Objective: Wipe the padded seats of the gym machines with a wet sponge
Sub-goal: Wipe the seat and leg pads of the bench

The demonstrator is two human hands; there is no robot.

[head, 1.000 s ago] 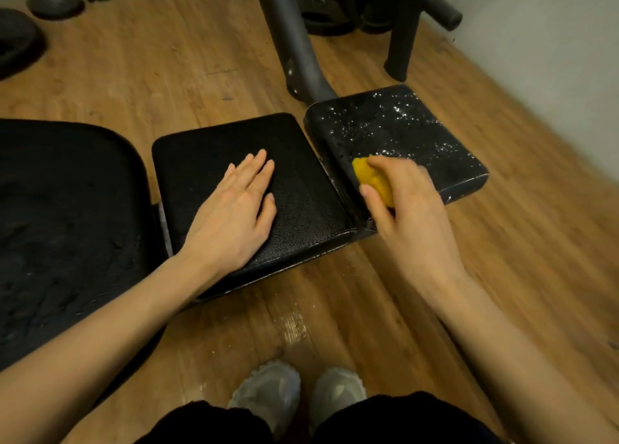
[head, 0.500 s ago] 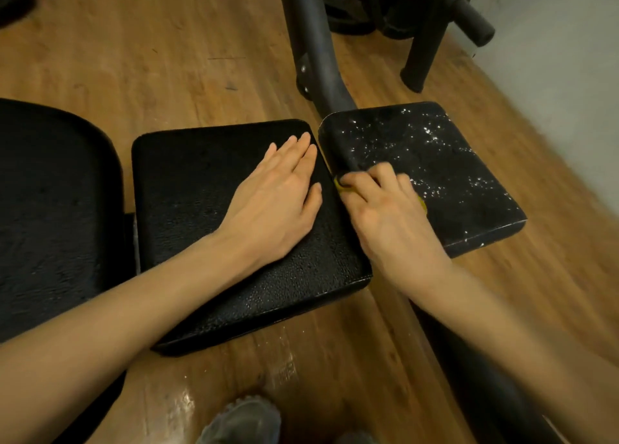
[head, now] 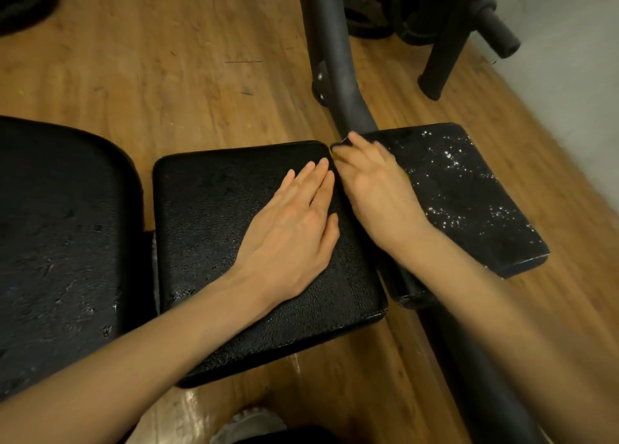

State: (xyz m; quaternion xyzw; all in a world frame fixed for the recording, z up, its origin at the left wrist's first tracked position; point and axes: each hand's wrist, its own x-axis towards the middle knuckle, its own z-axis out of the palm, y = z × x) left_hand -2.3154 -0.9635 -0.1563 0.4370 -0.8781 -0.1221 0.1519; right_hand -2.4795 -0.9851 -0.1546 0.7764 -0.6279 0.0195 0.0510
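Two black padded seats lie side by side. My left hand (head: pixel 294 222) rests flat, fingers together, on the middle pad (head: pixel 207 216). My right hand (head: pixel 375 189) presses on the far left corner of the right pad (head: pixel 469 192), which is speckled with white foam and water drops. The yellow sponge (head: pixel 406 175) is almost wholly hidden under that hand; only slivers of yellow show at its edges. A larger black pad (head: pixel 57 236) fills the left side.
A thick dark metal frame tube (head: pixel 330 58) runs from the back, between the pads, toward the lower right. Weight plates (head: pixel 365 18) and a black post (head: pixel 442 52) stand behind. A pale wall (head: pixel 569 58) bounds the right. Wooden floor and my shoe (head: pixel 248 423) lie below.
My right hand has slid the sponge from the near part of the right pad up to its far left corner. My left hand stays flat on the middle pad. The view shifted closer.
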